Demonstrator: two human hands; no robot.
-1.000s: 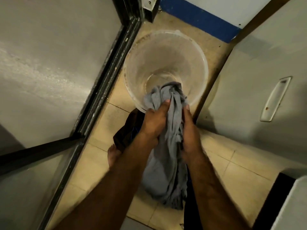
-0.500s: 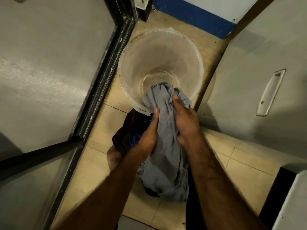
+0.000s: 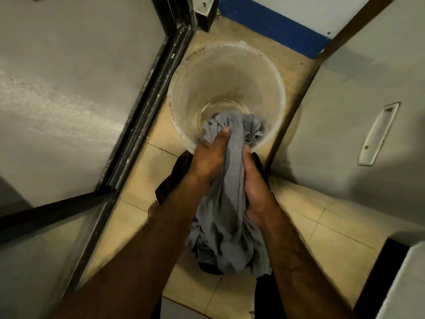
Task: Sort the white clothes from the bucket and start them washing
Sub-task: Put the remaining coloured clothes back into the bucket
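You are standing on a tiled floor (image 3: 322, 217) in a narrow gap between a dark-framed panel on your left and a pale door (image 3: 345, 125) with a recessed handle (image 3: 379, 137) on your right, which is probably why everything is crowded straight beneath you. The bucket (image 3: 184, 93), clear and nearly empty, sits on the floor ahead of your feet, open side up so you can reach in from above; its bottom shows bare apart from the cloth end hanging into its near side. The cloth (image 3: 230, 215), a grey garment, drapes from inside the near rim down between your forearms, its lower folds bunched low in front of you. Under it and just before the bucket lies a dark pile (image 3: 170, 180), seemingly other garments set aside on the floor; whether any whites lie there I cannot tell. Your left hand (image 3: 209, 160) grips the cloth near the rim, fingers (image 3: 224, 134) curled and pressed into the fabric. Your right hand (image 3: 255, 187) clasps it from the other side, fingers wrapped around the bunch and mostly hidden. Holding it two-handed like this looks meant to gather the loose length. Since this piece reads as grey, not white, you likely still have the sorting to finish before any washing starts.
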